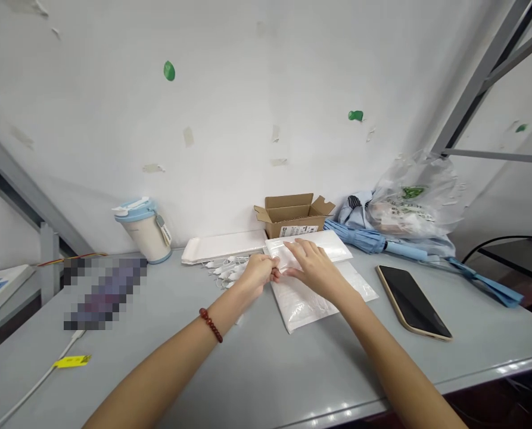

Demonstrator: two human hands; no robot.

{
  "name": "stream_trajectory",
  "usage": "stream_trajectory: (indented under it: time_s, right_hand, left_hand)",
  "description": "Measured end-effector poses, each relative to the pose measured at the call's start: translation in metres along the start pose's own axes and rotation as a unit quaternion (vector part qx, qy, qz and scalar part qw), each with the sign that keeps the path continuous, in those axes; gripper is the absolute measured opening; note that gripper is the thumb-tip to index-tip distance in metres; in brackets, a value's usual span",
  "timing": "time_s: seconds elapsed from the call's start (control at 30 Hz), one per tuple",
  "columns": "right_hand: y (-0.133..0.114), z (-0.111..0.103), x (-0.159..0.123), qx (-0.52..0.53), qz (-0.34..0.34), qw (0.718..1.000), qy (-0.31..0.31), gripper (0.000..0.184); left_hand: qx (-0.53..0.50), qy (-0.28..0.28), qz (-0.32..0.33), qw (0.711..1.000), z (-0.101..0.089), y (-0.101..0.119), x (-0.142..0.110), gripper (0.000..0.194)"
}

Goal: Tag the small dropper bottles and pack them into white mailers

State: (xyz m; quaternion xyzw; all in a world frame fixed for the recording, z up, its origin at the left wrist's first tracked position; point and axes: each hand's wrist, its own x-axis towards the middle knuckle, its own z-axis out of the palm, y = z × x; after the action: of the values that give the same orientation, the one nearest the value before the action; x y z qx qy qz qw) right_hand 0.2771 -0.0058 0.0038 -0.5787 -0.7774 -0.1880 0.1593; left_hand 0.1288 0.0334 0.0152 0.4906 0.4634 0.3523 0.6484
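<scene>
Two white bubble mailers lie overlapping under my hands, an upper one [328, 243] and a lower one [310, 307] with a shiny, wrinkled surface. My left hand [257, 271] is closed in a pinch at the left edge of the mailers; what sits between its fingertips is hidden. Over the mailers, my right hand [314, 266] has its fingers stretched and spread, its thumb pointing toward the left fingertips. Just left of my left hand is a bunch of small white tags with strings [230, 269], partly covered by that hand.
Behind stand an open cardboard box [292, 219] and a flat white stack [223, 245]. A cup with a blue lid [144, 232] is at left. On the right lie a phone [413, 302], a folded blue umbrella [368, 239] and a plastic bag [420, 199]. A white cable [37, 381] crosses the left.
</scene>
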Motion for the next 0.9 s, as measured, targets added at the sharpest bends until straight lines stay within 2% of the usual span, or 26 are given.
stream_trajectory:
  time_s: [0.1, 0.23, 0.4, 0.47, 0.57, 0.7, 0.8, 0.9]
  right_hand:
    - [0.013, -0.001, -0.002, -0.033, 0.045, 0.996, -0.064, 0.049]
    - [0.018, 0.002, -0.002, -0.039, 0.057, 0.994, -0.086, 0.049]
    - [0.017, 0.005, -0.002, -0.030, 0.070, 0.989, -0.126, 0.047]
    - [0.015, 0.006, -0.001, -0.022, 0.078, 0.986, -0.148, 0.048]
    - [0.013, 0.007, 0.000, -0.026, 0.081, 0.985, -0.148, 0.047]
    - [0.012, 0.009, 0.001, -0.043, 0.080, 0.986, -0.136, 0.046]
    - [0.012, 0.012, 0.000, -0.043, 0.080, 0.989, -0.119, 0.045]
    - [0.009, 0.017, 0.001, -0.030, 0.072, 0.993, -0.086, 0.044]
  left_hand:
    - [0.013, 0.025, -0.001, 1.000, -0.002, -0.003, 0.005, 0.027]
    - [0.051, 0.051, 0.015, 0.997, -0.008, -0.002, 0.010, 0.026]
    - [0.169, 0.087, 0.072, 0.979, -0.034, 0.004, 0.021, 0.016]
    - [0.241, 0.112, 0.106, 0.958, -0.051, 0.010, 0.027, 0.011]
    - [0.357, 0.139, 0.159, 0.910, -0.078, 0.021, 0.036, 0.015]
    - [0.489, 0.121, 0.198, 0.841, -0.110, 0.027, 0.046, 0.014]
    - [0.561, 0.094, 0.198, 0.798, -0.124, 0.024, 0.049, 0.016]
    - [0.610, 0.076, 0.203, 0.762, -0.127, 0.020, 0.047, 0.018]
